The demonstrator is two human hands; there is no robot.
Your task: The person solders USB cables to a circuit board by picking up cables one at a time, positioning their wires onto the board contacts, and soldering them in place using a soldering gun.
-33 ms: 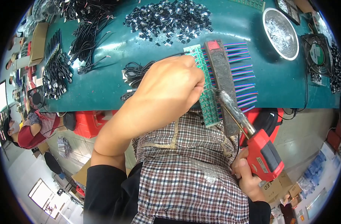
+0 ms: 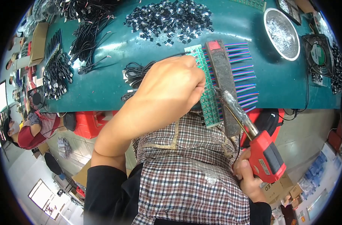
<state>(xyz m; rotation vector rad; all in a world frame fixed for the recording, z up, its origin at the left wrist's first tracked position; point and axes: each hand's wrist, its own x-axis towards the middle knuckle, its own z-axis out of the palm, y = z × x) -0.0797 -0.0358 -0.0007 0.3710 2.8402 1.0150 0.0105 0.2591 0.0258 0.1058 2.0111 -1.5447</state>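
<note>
Seen from your head looking down, your left hand point(image 2: 171, 88) lies curled over the left side of a long green circuit board strip point(image 2: 206, 90) at the near edge of a teal workbench point(image 2: 103, 82); your fingers are bent and pressing on it, though whether they pinch anything underneath cannot be told. Along the board's right side lies a dark grey clamping bar point(image 2: 223, 78) with a red end, and a row of short multicoloured ribbon wires point(image 2: 242, 71) sticks out to the right from under that bar. Your right hand point(image 2: 247, 176) is low and close to your body, closed firmly around the grip of a red soldering gun point(image 2: 266, 155); the gun's long metal tip point(image 2: 225, 95) slants up and left to touch the board right beside the bar, close to your left fingertips. Your checked apron point(image 2: 189, 172) fills the lower centre. Farther back on the bench sit a heap of small black components point(image 2: 169, 18), bundles of black cables point(image 2: 81, 41), a round metal bowl point(image 2: 281, 33) and a small black fan point(image 2: 319, 54). Another person in a red sleeve point(image 2: 28, 131) sits at the far left.
</note>
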